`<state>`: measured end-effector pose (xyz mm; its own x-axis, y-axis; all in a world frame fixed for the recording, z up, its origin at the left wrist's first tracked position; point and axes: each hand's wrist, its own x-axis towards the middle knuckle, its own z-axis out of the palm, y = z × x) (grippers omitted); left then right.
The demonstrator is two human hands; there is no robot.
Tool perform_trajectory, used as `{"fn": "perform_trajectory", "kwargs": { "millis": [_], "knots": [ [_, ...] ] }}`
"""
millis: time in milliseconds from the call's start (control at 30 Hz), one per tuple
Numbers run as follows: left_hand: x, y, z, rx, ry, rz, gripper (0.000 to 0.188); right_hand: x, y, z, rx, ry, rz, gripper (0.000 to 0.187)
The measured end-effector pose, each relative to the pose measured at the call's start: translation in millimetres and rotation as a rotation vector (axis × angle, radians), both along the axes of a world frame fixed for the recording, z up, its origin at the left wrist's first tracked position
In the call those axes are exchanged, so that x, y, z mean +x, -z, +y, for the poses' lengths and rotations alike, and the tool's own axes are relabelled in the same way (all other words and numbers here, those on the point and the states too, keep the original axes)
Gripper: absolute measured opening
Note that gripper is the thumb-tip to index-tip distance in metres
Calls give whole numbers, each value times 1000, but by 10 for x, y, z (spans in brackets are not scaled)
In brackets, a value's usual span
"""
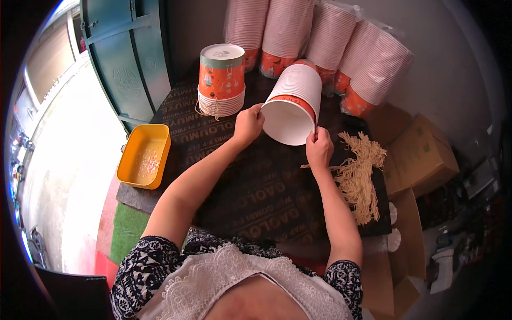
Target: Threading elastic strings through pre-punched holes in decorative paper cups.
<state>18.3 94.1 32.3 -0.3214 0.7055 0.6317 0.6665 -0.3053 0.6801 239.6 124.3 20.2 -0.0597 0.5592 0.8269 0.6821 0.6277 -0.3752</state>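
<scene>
The dark printed board (250,186) that serves as the worktop carries everything here. At its far edge, bagged sleeves of cups (320,37) lean against the wall, tilted. They look ready to slide onto the work if nudged.

In the middle, the person holds a nested stack of paper cups (296,101) on its side, open mouth toward them. The left hand (248,124) has its fingers curled onto the rim at the stack's left. The right hand (319,146) pinches the rim at the lower right. The stack appears lifted or only lightly resting on the board — the cups sit loosely inside one another, so a tilt mouth-down could let the inner ones slip out, and a hard pinch could crease the thin rim.

To the left stands an upright stack of orange cups (221,80), tied with string low down. An elbow swing could topple it.

A bundle of pale strings (360,173) lies just right of the right hand, and loose ends could snag the fingers. The yellow tray (143,156) hangs over the board's left edge, so a knock might tip it.

Whether the right hand also holds a strand cannot be told — one seems to run beneath it. The tray's small contents are too blurred to name, and the held stack's far end is hidden.
</scene>
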Motion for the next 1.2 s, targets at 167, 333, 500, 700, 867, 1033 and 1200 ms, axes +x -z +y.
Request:
{"fn": "perform_trajectory", "kwargs": {
  "millis": [167,333,500,700,867,1033,1200],
  "knots": [
    [-94,11,-106,-67,98,-16,23,-2,-7,-157,-113,4,-91,24],
    [-222,-15,-411,-108,54,-43,20,-3,-42,-611,-295,-324,76,33],
    [-598,-105,-635,42,200,-330,16,93,-150,-779,-398,-446,135,26],
    [-931,-183,-828,-190,202,-634,19,177,-69,-522,-286,-342,69,15],
    [-1085,-455,-976,-388,173,-572,20,332,-126,-503,-340,-297,-23,9],
    [-1297,-602,-978,-417,206,-432,21,517,-103,-438,-404,-337,-80,8],
    [-1311,-760,-1021,-501,176,-305,21,659,-155,-481,-521,-302,-183,7]
  ]
}}
